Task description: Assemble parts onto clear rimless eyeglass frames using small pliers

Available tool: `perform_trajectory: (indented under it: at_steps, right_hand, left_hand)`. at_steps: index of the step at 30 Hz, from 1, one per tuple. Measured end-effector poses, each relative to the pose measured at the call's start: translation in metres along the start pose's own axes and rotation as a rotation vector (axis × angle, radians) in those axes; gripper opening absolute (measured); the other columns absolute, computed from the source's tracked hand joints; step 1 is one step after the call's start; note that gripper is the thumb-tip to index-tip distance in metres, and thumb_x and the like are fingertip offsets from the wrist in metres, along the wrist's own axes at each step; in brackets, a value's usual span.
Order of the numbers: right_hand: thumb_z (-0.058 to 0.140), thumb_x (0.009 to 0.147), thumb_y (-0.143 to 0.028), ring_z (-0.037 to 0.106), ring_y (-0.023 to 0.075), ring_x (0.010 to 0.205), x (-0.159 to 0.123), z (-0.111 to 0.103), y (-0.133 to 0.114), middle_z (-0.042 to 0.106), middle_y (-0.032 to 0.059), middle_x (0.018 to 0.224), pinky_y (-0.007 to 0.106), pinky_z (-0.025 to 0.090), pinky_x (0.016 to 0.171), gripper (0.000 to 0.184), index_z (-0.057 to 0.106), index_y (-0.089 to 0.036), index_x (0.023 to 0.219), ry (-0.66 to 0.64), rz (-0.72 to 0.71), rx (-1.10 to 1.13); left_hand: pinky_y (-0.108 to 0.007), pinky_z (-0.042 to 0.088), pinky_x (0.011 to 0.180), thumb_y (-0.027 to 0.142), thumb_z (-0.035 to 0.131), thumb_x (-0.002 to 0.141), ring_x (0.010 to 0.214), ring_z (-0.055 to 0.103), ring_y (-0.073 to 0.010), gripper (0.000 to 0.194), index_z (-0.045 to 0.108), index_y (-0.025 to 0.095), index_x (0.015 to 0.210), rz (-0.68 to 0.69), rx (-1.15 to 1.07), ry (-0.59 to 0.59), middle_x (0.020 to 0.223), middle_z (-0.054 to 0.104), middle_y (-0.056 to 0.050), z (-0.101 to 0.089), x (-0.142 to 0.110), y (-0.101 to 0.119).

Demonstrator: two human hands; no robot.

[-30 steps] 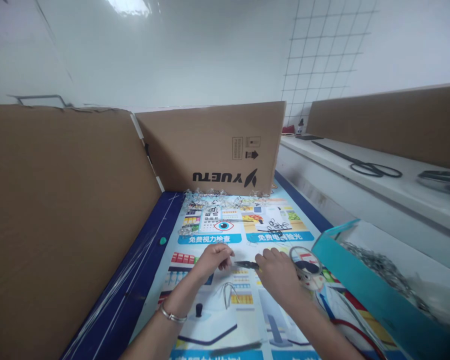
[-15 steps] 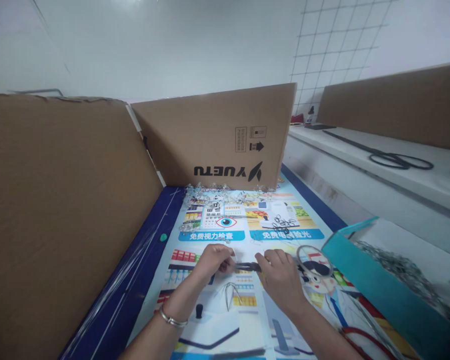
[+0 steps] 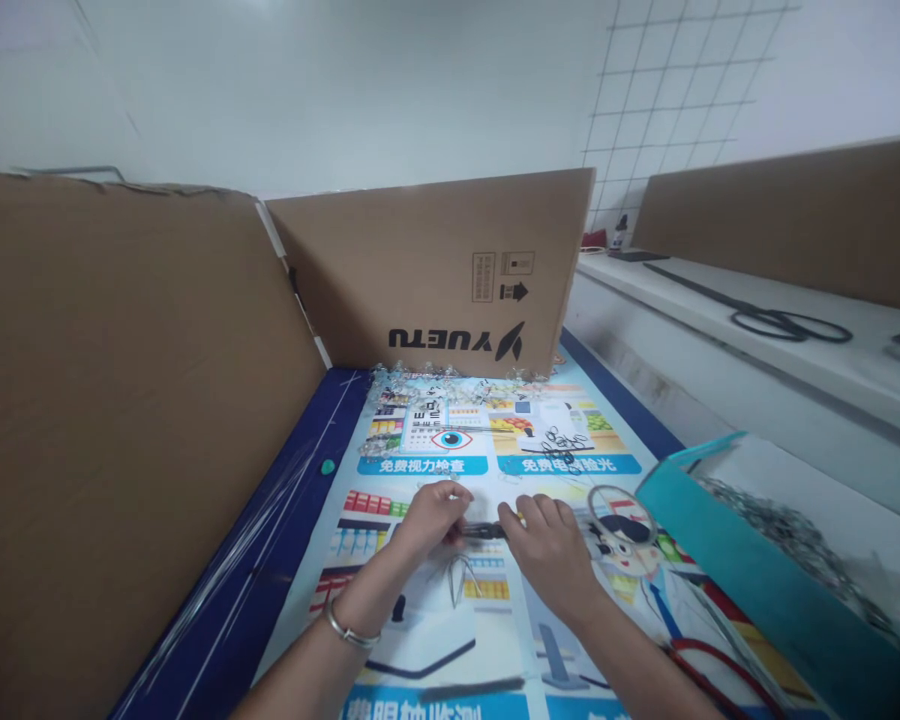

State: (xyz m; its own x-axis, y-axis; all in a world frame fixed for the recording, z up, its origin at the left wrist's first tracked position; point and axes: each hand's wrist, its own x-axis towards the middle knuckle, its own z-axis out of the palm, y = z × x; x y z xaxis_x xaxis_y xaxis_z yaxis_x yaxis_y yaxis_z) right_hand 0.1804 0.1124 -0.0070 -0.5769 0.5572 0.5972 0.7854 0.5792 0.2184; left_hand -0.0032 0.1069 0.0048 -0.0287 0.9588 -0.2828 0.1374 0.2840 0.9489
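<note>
The right hand (image 3: 547, 548) was clenched round the pliers (image 3: 484, 531), whose tips reached the left hand (image 3: 436, 518); the left hand's fingers were pinched together, though what they grasped could not be made out. The pliers were above the printed sheet (image 3: 495, 640); bent wires (image 3: 461, 580) lay just below them.

Printed table (image 3: 495, 620) bears wires (image 3: 461, 580), coil (image 3: 621, 514), teal box (image 3: 765, 560).

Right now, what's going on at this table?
A person's right hand grips dark pliers, their tips at the fingers of the left hand. Whatever the left hand pinches is too small to make out. Bent wires lie just below the hands, and an open teal box of metal pieces sits to the right.
</note>
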Motion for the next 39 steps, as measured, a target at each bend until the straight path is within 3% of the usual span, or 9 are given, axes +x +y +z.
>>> perform_trajectory:
  at_steps: [8, 14, 21, 25, 30, 35, 39]
  right_hand:
    - [0.050, 0.080, -0.016, 0.040, 0.0181, 0.077, 0.000, 0.001, -0.002, 0.050, 0.0038, 0.076, 0.034, 0.024, 0.072, 0.014, 0.057, -0.022, 0.091, -0.039, -0.025, 0.023]
    - [0.051, 0.079, -0.016, 0.039, 0.0178, 0.075, 0.002, -0.001, -0.001, 0.049, 0.0038, 0.073, 0.033, 0.023, 0.069, 0.012, 0.059, -0.022, 0.086, -0.064, 0.016, 0.051]
    - [0.058, 0.075, -0.025, 0.039, 0.0186, 0.079, 0.000, 0.003, 0.012, 0.049, 0.0040, 0.075, 0.031, 0.023, 0.069, 0.011, 0.060, -0.020, 0.084, -0.072, 0.133, 0.148]
    - [0.059, 0.074, -0.028, 0.039, 0.0182, 0.077, 0.000, 0.005, 0.013, 0.050, 0.0032, 0.074, 0.031, 0.022, 0.067, 0.010, 0.059, -0.021, 0.082, -0.134, 0.131, 0.121]
    - [0.063, 0.071, -0.029, 0.040, 0.0187, 0.077, 0.001, 0.005, 0.013, 0.051, 0.0028, 0.075, 0.031, 0.022, 0.067, 0.013, 0.058, -0.022, 0.081, -0.206, 0.145, 0.088]
    - [0.065, 0.070, -0.027, 0.040, 0.0191, 0.078, 0.003, 0.004, 0.013, 0.052, 0.0031, 0.075, 0.031, 0.022, 0.066, 0.013, 0.058, -0.022, 0.080, -0.236, 0.139, 0.074]
    - [0.065, 0.069, -0.027, 0.041, 0.0196, 0.078, 0.003, 0.005, 0.013, 0.053, 0.0035, 0.076, 0.032, 0.022, 0.066, 0.014, 0.058, -0.022, 0.081, -0.254, 0.137, 0.070]
  left_hand:
    - [-0.020, 0.032, 0.035, 0.022, 0.047, 0.070, 0.032, 0.045, -0.0097, 0.019, 0.063, 0.017, 0.077, 0.039, 0.248, 0.078, 0.045, 0.049, 0.004, 0.002, 0.002, -0.004]
    - [-0.024, 0.038, 0.053, 0.021, 0.046, 0.071, 0.045, 0.051, -0.0146, 0.024, 0.067, 0.020, 0.082, 0.127, 0.422, 0.136, 0.041, 0.051, 0.003, -0.003, 0.002, -0.003]
    - [-0.028, 0.035, 0.070, 0.023, 0.050, 0.072, 0.076, 0.058, -0.0222, 0.024, 0.067, 0.024, 0.088, 0.207, 0.690, 0.302, 0.076, 0.067, -0.005, -0.002, -0.003, -0.004]
    - [-0.027, 0.036, 0.068, 0.026, 0.049, 0.074, 0.071, 0.057, -0.0199, 0.022, 0.067, 0.022, 0.086, 0.245, 0.648, 0.231, 0.069, 0.065, -0.005, 0.000, -0.001, -0.008]
    - [-0.021, 0.040, 0.054, 0.025, 0.046, 0.075, 0.053, 0.055, -0.0127, 0.021, 0.064, 0.018, 0.084, 0.197, 0.362, 0.010, 0.060, 0.062, -0.001, -0.002, 0.006, -0.011]
    - [-0.018, 0.038, 0.042, 0.023, 0.050, 0.071, 0.050, 0.057, -0.0103, 0.020, 0.060, 0.013, 0.084, 0.093, 0.121, -0.098, 0.067, 0.064, -0.003, -0.003, 0.009, -0.011]
    - [-0.019, 0.041, 0.043, 0.031, 0.056, 0.068, 0.054, 0.061, -0.0127, 0.026, 0.058, 0.011, 0.084, 0.029, -0.045, -0.177, 0.075, 0.067, -0.008, -0.005, 0.006, -0.008]
